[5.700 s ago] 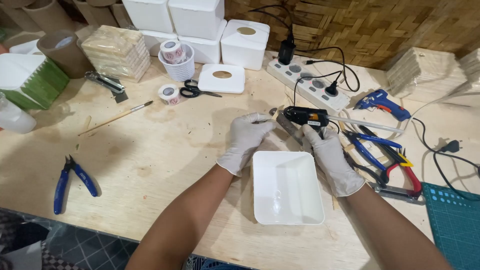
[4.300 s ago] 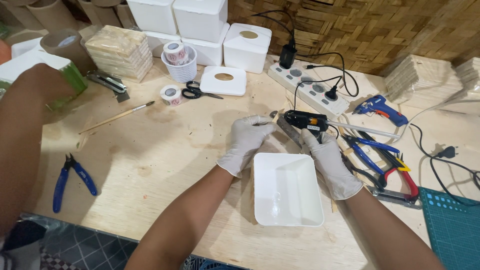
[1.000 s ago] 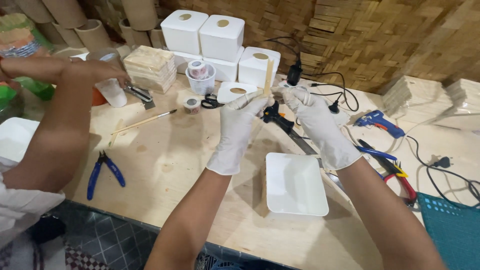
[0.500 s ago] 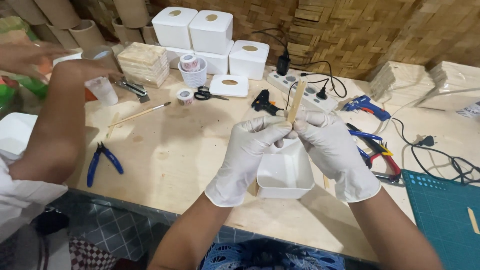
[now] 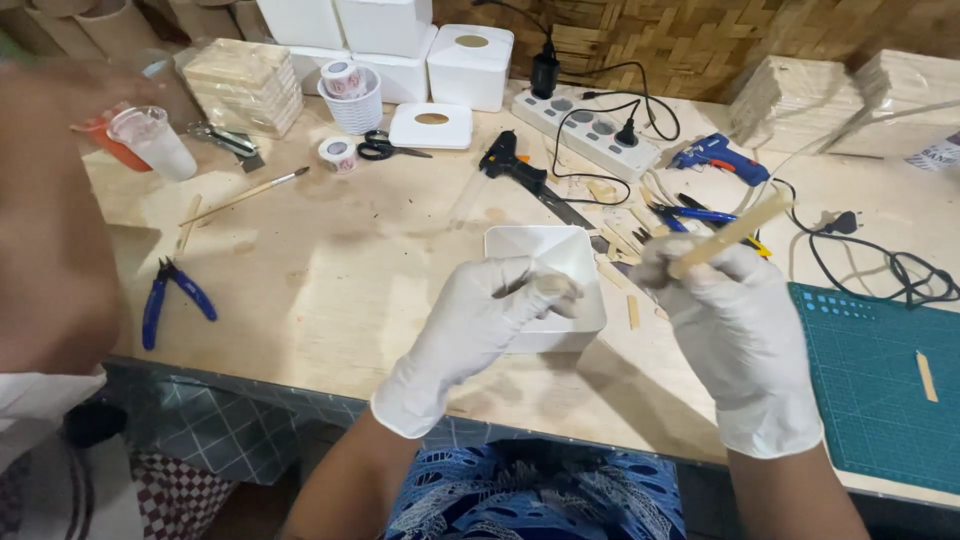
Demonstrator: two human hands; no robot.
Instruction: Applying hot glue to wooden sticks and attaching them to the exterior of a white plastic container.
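- Your right hand (image 5: 740,335), in a white glove, has its fingers closed around a flat wooden stick (image 5: 735,232); the stick slants up toward 2 o'clock out of your grip.
- Your left hand (image 5: 480,320), also gloved, curls its fingers over the near rim of a white square plastic box (image 5: 545,262); the fingers grip that rim, and the box sits tilted on the plywood surface (image 5: 350,270) between your two hands.
- At 12 o'clock from the box lies a black glue gun (image 5: 512,165), well apart from both hands, and beyond it a white power strip (image 5: 590,128) with a black plug and cable in it.
- At 1 o'clock from your right hand a blue glue gun (image 5: 718,158) rests on the surface; blue-handled pliers (image 5: 695,214) lie just behind the raised stick.
- Loose short wooden sticks (image 5: 625,245) are scattered just beside the box on its 3 o'clock side.
- A green cutting mat (image 5: 880,380) lies at 3 o'clock from your right hand.
- At 9 o'clock from the box, well apart, blue-handled cutters (image 5: 165,295) lie near the surface's edge.
- At 11 o'clock stand black scissors (image 5: 385,147), a white lid with an oval hole (image 5: 430,125) and a roll of tape (image 5: 337,153).
- Another person's arm (image 5: 50,220) fills the left edge, blurred.
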